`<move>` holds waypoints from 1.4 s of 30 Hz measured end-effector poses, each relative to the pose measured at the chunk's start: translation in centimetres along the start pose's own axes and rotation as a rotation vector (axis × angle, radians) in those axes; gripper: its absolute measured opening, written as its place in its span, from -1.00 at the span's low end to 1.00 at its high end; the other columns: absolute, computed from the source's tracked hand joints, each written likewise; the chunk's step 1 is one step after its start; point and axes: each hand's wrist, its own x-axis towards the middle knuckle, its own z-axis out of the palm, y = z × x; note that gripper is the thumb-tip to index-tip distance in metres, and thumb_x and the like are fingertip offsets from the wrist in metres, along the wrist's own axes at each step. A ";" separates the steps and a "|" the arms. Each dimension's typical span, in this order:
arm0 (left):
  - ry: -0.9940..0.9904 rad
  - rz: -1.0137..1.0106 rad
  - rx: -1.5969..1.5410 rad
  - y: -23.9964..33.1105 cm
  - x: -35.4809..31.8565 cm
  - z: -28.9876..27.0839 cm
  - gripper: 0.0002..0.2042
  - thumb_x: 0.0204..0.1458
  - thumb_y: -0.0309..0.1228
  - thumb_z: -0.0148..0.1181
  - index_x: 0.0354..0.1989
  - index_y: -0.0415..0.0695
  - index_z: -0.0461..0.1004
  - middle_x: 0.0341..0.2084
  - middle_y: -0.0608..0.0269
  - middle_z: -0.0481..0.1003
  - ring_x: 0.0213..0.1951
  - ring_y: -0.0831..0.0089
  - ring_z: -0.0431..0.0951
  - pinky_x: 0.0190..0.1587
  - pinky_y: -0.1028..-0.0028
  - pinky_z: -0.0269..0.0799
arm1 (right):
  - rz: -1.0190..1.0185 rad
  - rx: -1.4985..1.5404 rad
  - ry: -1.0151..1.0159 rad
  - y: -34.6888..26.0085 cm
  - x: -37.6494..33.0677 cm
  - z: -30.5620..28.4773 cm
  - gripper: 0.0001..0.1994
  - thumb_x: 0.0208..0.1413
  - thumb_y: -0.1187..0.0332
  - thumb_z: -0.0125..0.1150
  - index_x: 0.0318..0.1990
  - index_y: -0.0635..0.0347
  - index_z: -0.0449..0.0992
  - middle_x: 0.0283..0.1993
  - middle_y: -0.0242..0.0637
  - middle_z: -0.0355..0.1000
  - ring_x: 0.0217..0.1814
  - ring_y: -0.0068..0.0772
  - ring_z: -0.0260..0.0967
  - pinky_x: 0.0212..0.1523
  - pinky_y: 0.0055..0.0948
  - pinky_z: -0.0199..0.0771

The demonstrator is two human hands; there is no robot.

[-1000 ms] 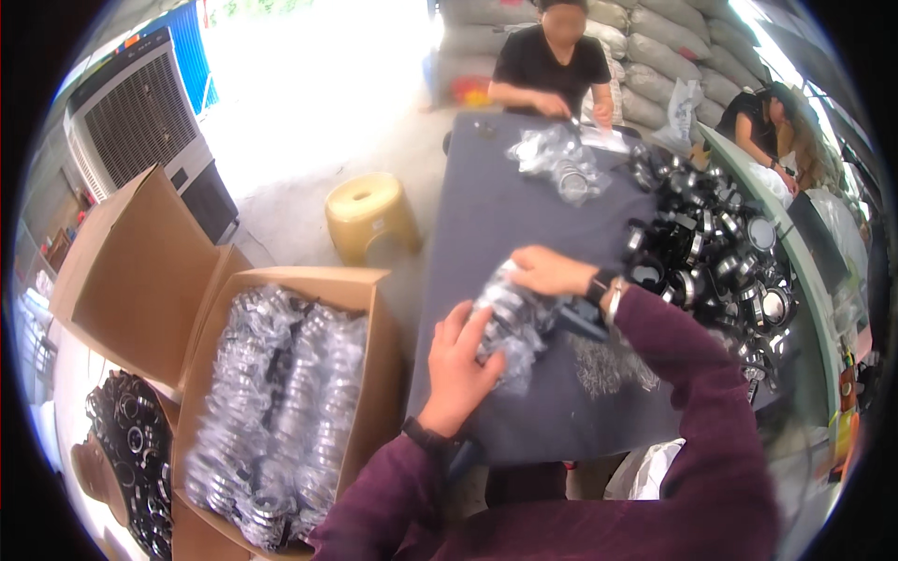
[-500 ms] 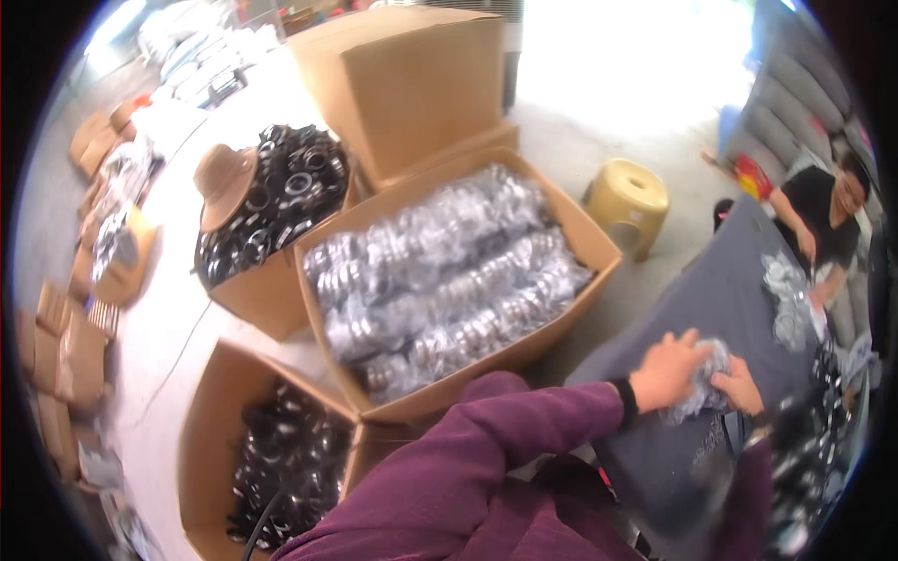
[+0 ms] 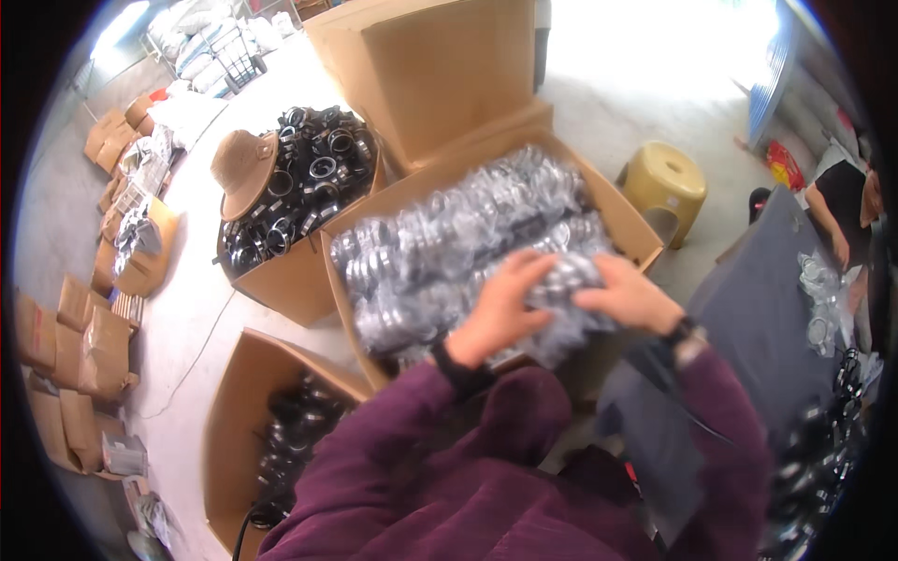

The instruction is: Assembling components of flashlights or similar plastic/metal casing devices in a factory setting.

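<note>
Between both hands is a clear plastic-wrapped bundle of silvery rings (image 3: 567, 280), above the near right part of an open cardboard box (image 3: 619, 208). My left hand (image 3: 500, 309) grips the bundle's left side, thumb and fingers bent about it. From the right, my right hand (image 3: 638, 295) presses its fingers and thumb against the same bundle. Rows of similar wrapped rings (image 3: 449, 220) fill the box below, and the hands hide some of them. The exact kind of ring part cannot be made out.
Loose black and silver ring parts (image 3: 323, 168) heap in a box at the left, a brown hat (image 3: 245, 170) on them. Another box (image 3: 229, 439) of dark parts stands nearer. A grey-covered table (image 3: 748, 318) is at right, a person (image 3: 837, 210) beyond it. A yellow stool (image 3: 669, 182) stands behind.
Both hands have moved left from the grey table to over the box, carrying the wrapped bundle. The view has shifted, and the person at far right has moved toward the picture's edge.
</note>
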 end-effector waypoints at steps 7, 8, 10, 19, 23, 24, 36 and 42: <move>-0.016 -0.211 0.127 -9.0 -5.3 -8.4 -0.35 -0.33 -0.59 0.29 0.11 -0.10 0.38 0.02 0.13 0.34 0.02 0.17 0.42 0.07 0.40 0.33 | -0.028 0.318 -0.175 3.8 12.1 14.3 -0.63 -0.16 0.25 0.36 -0.24 0.34 0.52 -0.35 -0.07 0.52 -0.31 -0.24 0.46 -0.22 -0.34 0.41; -0.035 -0.259 0.150 -10.0 -6.1 -9.1 -0.34 -0.32 -0.57 0.31 0.12 -0.09 0.36 0.02 0.13 0.34 0.02 0.15 0.41 0.07 0.38 0.33 | -0.014 0.316 -0.187 3.9 12.8 15.6 -0.63 -0.15 0.25 0.37 -0.23 0.35 0.51 -0.34 -0.08 0.52 -0.30 -0.30 0.46 -0.23 -0.35 0.41; -0.058 -0.299 0.170 -12.3 -6.9 -9.6 -0.33 -0.32 -0.55 0.32 0.14 -0.07 0.35 0.02 0.12 0.34 0.01 0.13 0.40 0.07 0.36 0.32 | 0.025 0.376 -0.223 5.7 14.3 18.1 -0.61 -0.13 0.22 0.37 -0.21 0.35 0.50 -0.33 -0.09 0.52 -0.30 -0.32 0.45 -0.22 -0.36 0.40; -0.318 -0.295 0.732 -16.4 -7.4 -9.0 -0.26 -0.21 -0.30 0.32 0.26 0.09 0.18 0.00 0.17 0.36 -0.03 0.10 0.35 -0.04 0.11 0.28 | 0.055 0.417 -0.142 11.7 15.7 24.9 -0.50 -0.03 0.16 0.26 -0.08 0.44 0.35 -0.11 0.14 0.40 -0.05 0.04 0.37 -0.04 -0.22 0.34; -0.332 -0.291 0.779 -16.3 -7.6 -9.0 -0.26 -0.20 -0.27 0.32 0.26 0.10 0.17 0.00 0.18 0.35 0.00 0.10 0.33 -0.04 0.10 0.28 | 0.065 0.321 -0.111 10.4 15.5 24.5 -0.47 -0.11 0.18 0.32 -0.06 0.40 0.35 -0.14 0.15 0.43 -0.03 0.12 0.38 -0.03 -0.18 0.36; -0.356 -0.316 0.775 -16.3 -7.8 -9.1 -0.25 -0.19 -0.26 0.32 0.27 0.12 0.15 0.02 0.17 0.34 0.04 0.10 0.31 -0.01 0.06 0.27 | 0.096 0.222 -0.120 10.6 15.7 25.0 -0.43 -0.14 0.20 0.34 -0.02 0.38 0.32 -0.13 0.16 0.44 -0.01 0.13 0.38 -0.02 -0.17 0.38; -0.295 -0.409 0.744 -14.4 -8.7 -9.9 -0.26 -0.22 -0.22 0.29 0.27 0.11 0.19 0.07 0.18 0.34 0.12 0.09 0.27 0.11 -0.13 0.10 | 0.113 0.320 0.011 6.2 11.8 18.8 -0.23 -0.11 0.36 0.33 0.24 0.50 0.10 0.22 0.18 0.24 0.27 -0.03 0.22 0.21 -0.32 0.23; -0.204 -0.105 0.780 -10.1 -2.8 -6.4 -0.40 -0.32 -0.44 0.17 0.08 0.00 0.39 0.01 0.03 0.36 0.08 0.02 0.30 0.03 -0.03 0.22 | 0.250 0.272 0.026 5.0 4.6 12.4 -0.45 -0.05 0.46 0.24 0.13 0.45 0.27 0.04 0.03 0.40 0.04 -0.23 0.40 -0.03 -0.32 0.46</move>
